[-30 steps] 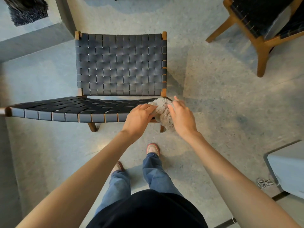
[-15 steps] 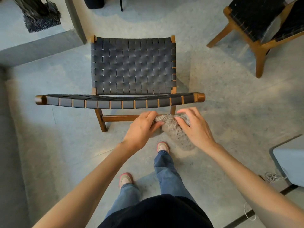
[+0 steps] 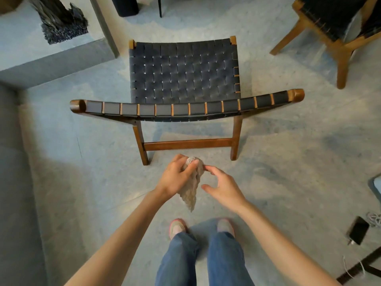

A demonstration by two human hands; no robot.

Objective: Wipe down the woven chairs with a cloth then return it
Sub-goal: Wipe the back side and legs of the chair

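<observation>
From the head view, the left hand (image 3: 177,176) is closed around the bunched top of the grey cloth (image 3: 192,186), which hangs in a point above the floor, in front of the woven chair (image 3: 183,73) and clear of it. The right hand (image 3: 221,185) is loosely open, its fingertips at the cloth's edge without gripping. The risk I see is a fumbled handover: with only one hand pinching a crumpled wad, the cloth could slip and land on the floor, picking up grit that would then scratch or smear the dark webbing. A second woven chair (image 3: 338,21) stands well apart at the upper right. A phone (image 3: 357,230) and loose cables (image 3: 374,218) lie on the floor to the right, a trip hazard on the way there; a dark sculpture (image 3: 59,21) sits on a raised ledge at the upper left
</observation>
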